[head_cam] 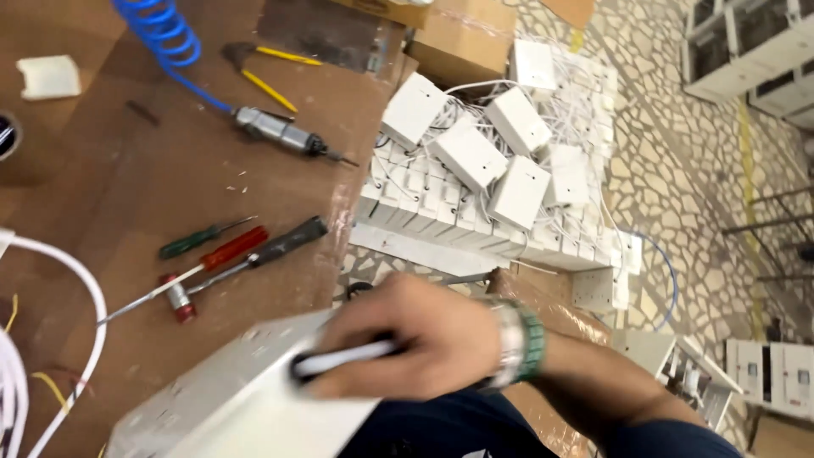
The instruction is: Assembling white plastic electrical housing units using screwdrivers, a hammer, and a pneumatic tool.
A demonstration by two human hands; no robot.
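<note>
White box (246, 407) with a flat pale face is lying nearest, at the near edge of the brown table (153, 170), tilting across the bottom of the view. The right hand (415, 335) is reaching in from the near right and hovering over the box's right end, its fingers clenching a white marker (339, 360) whose dark end is pointing left, just above or on the face; whether the tip is touching cannot be told. A wristwatch (509, 343) and a green band (532, 342) are sitting on that wrist. The left hand is not showing.

Further left on the table, a green screwdriver (203, 239), a red screwdriver (229, 248) and a black-handled screwdriver (284, 242) are lying close together, and a white cable (85, 288) is curving along the left edge. At the far side an air-driven screwdriver (275, 129) is hanging off a blue coiled hose (161, 30), near yellow-handled pliers (271, 72). To the right, off the table, a pile of small white boxes (471, 157) with thin wires is sitting over the stone-patterned floor (678, 127).

Judging by the grip, the step in hand is looking like marking the box's face. A clean stroke is calling for the tip to be pressing flat on the face while the box is being kept from sliding
</note>
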